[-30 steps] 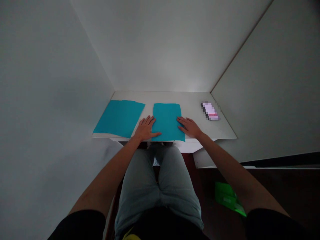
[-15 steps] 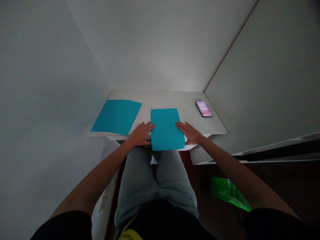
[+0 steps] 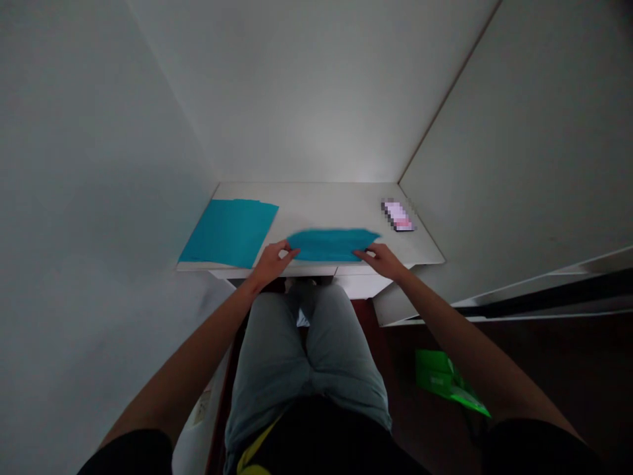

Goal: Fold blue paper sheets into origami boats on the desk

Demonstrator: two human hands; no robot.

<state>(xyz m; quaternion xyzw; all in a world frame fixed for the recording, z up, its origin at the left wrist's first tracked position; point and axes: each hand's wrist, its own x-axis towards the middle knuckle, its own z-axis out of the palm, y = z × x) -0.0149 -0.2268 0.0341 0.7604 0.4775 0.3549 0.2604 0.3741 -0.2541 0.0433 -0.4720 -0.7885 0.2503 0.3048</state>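
Note:
A teal sheet [image 3: 331,245] lies bent and blurred in motion at the near edge of the white desk [image 3: 321,204]. My left hand [image 3: 271,264] and my right hand [image 3: 384,261] grip its near left and right sides, with fingers curled on it. The sheet looks raised or doubled over, though the blur hides its exact shape. Left of my left hand lies a flat stack of teal sheets [image 3: 228,233], not touching either hand.
A phone [image 3: 397,216], pixelated on its screen, lies at the desk's right back. White walls close in the desk at the back and both sides. My knees sit below its front edge, and a green bag [image 3: 445,381] lies on the dark floor.
The teal sheet no longer lies flat. My hands have taken hold of its sides, and its far edge now appears much nearer to me. The other teal sheets have not moved.

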